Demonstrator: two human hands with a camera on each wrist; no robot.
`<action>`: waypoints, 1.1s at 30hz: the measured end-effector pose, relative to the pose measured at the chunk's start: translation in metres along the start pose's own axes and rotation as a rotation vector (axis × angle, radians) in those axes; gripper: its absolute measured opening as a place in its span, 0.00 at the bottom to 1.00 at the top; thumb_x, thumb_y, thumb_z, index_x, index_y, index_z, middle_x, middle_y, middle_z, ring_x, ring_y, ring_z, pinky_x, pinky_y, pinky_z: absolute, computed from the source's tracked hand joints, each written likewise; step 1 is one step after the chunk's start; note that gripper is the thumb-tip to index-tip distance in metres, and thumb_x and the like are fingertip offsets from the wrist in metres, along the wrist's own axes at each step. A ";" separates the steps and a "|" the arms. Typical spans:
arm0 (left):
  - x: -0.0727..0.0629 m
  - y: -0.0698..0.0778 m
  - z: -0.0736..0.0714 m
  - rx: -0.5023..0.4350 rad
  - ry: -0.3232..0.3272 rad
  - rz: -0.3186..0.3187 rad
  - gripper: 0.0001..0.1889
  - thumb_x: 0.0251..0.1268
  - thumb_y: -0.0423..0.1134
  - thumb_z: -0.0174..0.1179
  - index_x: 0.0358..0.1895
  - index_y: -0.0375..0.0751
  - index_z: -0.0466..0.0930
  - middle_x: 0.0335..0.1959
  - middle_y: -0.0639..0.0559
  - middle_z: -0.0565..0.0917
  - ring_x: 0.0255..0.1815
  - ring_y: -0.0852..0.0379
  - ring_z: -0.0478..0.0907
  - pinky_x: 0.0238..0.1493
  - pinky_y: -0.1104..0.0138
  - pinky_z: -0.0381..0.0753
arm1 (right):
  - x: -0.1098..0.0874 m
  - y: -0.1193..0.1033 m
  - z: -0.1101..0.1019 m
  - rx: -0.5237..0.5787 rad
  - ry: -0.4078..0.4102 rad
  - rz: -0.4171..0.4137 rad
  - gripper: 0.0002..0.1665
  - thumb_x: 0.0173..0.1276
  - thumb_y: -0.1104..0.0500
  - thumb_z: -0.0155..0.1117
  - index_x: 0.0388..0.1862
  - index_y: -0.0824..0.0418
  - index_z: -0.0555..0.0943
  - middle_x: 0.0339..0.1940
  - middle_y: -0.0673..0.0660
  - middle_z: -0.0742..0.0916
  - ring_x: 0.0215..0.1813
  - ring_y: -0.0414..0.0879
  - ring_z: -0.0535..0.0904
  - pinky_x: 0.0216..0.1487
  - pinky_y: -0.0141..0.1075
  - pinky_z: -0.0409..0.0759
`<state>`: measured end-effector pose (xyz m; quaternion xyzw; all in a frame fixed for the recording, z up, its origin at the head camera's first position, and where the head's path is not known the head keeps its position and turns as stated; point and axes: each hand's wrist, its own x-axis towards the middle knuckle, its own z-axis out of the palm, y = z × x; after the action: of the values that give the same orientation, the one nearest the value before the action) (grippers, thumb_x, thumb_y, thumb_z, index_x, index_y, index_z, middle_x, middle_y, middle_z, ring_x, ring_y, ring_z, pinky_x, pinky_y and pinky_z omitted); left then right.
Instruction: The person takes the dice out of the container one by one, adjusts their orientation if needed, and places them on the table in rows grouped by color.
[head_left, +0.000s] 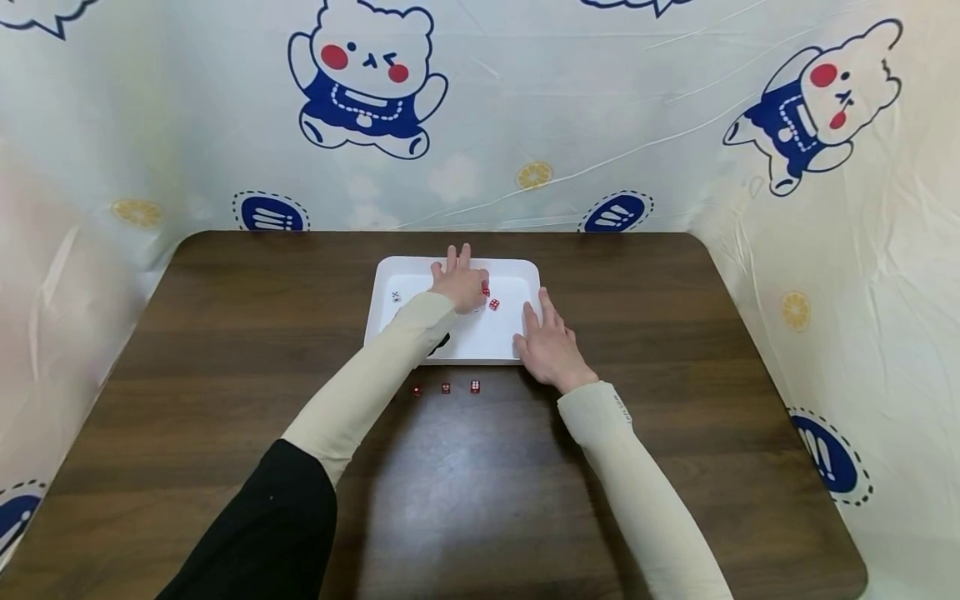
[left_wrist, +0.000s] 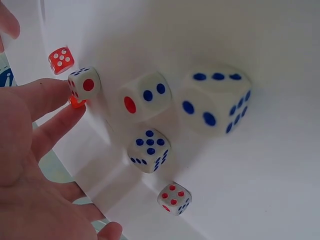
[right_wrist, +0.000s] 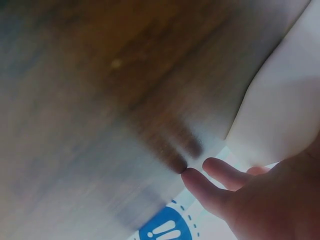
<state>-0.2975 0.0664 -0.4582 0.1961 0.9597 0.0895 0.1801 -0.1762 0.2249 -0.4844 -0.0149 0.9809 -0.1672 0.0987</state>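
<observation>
Head view, upper centre of the frame: my left hand (head_left: 459,285) is over the white tray (head_left: 495,340). Left wrist view, left of the frame: my thumb and index finger pinch a red die (left_wrist: 77,102); the other fingers are extended. A white die (left_wrist: 89,84) partly covers it in that view; whether they touch, I cannot tell. A second red die (left_wrist: 61,60) lies near, at upper left; four more white dice (left_wrist: 150,151) lie from centre to lower centre.

Right of centre in the head view, my right hand (head_left: 553,346) rests at the tray's right edge, fingers extended and spread, holding nothing. Below the tray's near edge, three red dice (head_left: 446,388) stand in a row, spaced apart, on the brown table (head_left: 660,358).
</observation>
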 end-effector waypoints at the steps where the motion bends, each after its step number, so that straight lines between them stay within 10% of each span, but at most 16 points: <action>1: -0.001 0.000 0.000 0.003 0.000 0.000 0.11 0.67 0.44 0.58 0.51 0.50 0.79 0.79 0.37 0.35 0.78 0.34 0.27 0.72 0.36 0.37 | 0.000 0.000 0.000 0.000 0.000 0.002 0.38 0.76 0.45 0.42 0.79 0.59 0.50 0.81 0.58 0.38 0.76 0.65 0.54 0.70 0.62 0.59; 33: -0.003 0.007 0.004 0.080 -0.006 -0.006 0.10 0.69 0.45 0.56 0.50 0.52 0.78 0.79 0.37 0.34 0.77 0.30 0.27 0.73 0.37 0.39 | -0.002 0.002 0.000 -0.010 -0.007 -0.006 0.39 0.75 0.45 0.41 0.79 0.59 0.49 0.81 0.59 0.38 0.77 0.63 0.52 0.70 0.62 0.58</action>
<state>-0.2910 0.0722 -0.4594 0.2006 0.9625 0.0500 0.1755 -0.1743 0.2270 -0.4848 -0.0187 0.9813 -0.1627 0.1014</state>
